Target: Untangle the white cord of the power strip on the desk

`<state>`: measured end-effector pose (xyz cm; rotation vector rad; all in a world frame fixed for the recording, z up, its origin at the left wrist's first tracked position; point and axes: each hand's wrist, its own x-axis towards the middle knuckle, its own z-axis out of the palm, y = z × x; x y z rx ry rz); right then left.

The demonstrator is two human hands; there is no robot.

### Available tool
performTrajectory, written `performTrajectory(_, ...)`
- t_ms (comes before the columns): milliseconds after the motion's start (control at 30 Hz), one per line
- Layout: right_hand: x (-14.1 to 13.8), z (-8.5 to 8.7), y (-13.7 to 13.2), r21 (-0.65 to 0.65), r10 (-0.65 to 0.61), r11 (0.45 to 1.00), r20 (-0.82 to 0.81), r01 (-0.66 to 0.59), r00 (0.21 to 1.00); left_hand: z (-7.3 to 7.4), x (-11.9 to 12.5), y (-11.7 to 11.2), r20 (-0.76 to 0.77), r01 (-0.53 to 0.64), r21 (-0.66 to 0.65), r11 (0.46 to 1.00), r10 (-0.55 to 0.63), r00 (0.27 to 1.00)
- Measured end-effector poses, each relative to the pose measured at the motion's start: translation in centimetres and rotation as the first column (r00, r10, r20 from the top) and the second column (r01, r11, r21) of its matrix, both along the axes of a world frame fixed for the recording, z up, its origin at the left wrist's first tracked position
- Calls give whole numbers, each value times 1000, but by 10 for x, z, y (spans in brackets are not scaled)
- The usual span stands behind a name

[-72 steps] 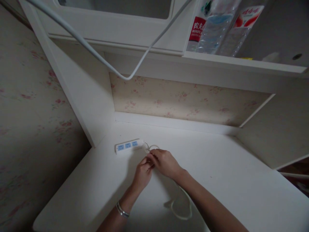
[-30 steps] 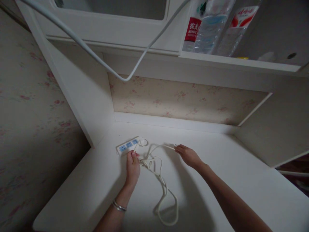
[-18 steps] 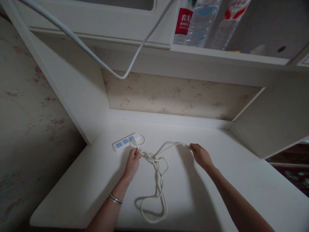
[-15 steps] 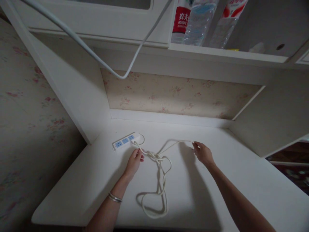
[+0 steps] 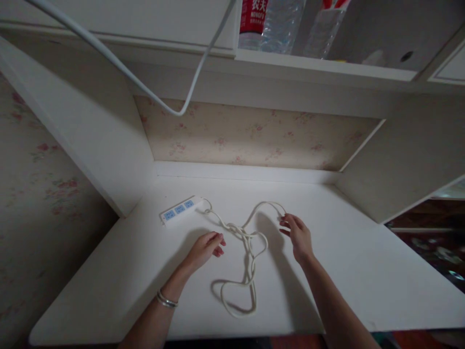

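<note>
A white power strip (image 5: 184,209) with blue socket faces lies at an angle on the left of the desk. Its cream power cord (image 5: 238,230) runs right into a loose tangle, with a long loop hanging down toward the front edge. Below the strip and left of the tangle, my left hand (image 5: 205,248) hovers with fingers loosely curled and apart, holding nothing. Pinched between the thumb and fingers of my right hand (image 5: 298,236) is the cord, which arches up from the tangle. The cord's end is hidden at that hand.
The white desk (image 5: 348,271) has side panels left and right. A thick pale cable (image 5: 145,92) dangles in front at upper left. Plastic bottles (image 5: 281,26) stand on the shelf (image 5: 327,68) above. Floral wallpaper (image 5: 232,138) covers the back.
My left hand has let go of the cord near the strip and moved slightly down. My right hand still holds its part, and the arch of cord bends more. The view has shifted a little.
</note>
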<state>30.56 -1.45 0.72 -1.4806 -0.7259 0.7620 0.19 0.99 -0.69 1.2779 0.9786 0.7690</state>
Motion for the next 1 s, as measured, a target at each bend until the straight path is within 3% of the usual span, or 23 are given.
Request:
performTrajectory(67,-26,-2,-12,-69,217,972,-83,-223,973,-3,1,-1,-10,17,-7,1000,-17,1000)
performTrajectory(133,-55,-7,-23,-119,424,889,-151,-442,893,-5,2,-1,-10,36,-7,999,-36,999)
performTrajectory(267,-107,-16,-35,-74,572,815,-56,-575,818,-1,3,-2,29,59,-23,998,-58,998)
performTrajectory(400,-139,-16,-37,29,670,740,57,-672,740,3,1,0,120,36,-96,995,-24,993)
performTrajectory(467,-145,-17,-35,72,705,709,-30,-702,709,3,-2,3,177,2,-170,985,29,984)
performTrajectory(533,-146,-22,-29,116,689,723,-188,-681,700,1,-6,5,241,-18,-221,975,73,968)
performTrajectory(667,-141,-33,-9,91,405,911,-378,-402,832,4,-8,5,371,12,-231,973,77,926)
performTrajectory(733,-139,-32,1,94,351,933,-450,-347,821,7,-7,5,431,31,-252,967,83,899)
performTrajectory(867,-143,-20,12,196,578,801,-498,-566,646,9,-3,7,510,-2,-284,959,153,847)
performTrajectory(933,-145,-17,15,221,642,752,-459,-621,614,8,-1,9,519,-40,-287,957,190,833)
performTrajectory(1000,-145,-17,17,244,651,749,-442,-616,617,7,0,11,501,-72,-294,953,218,838)
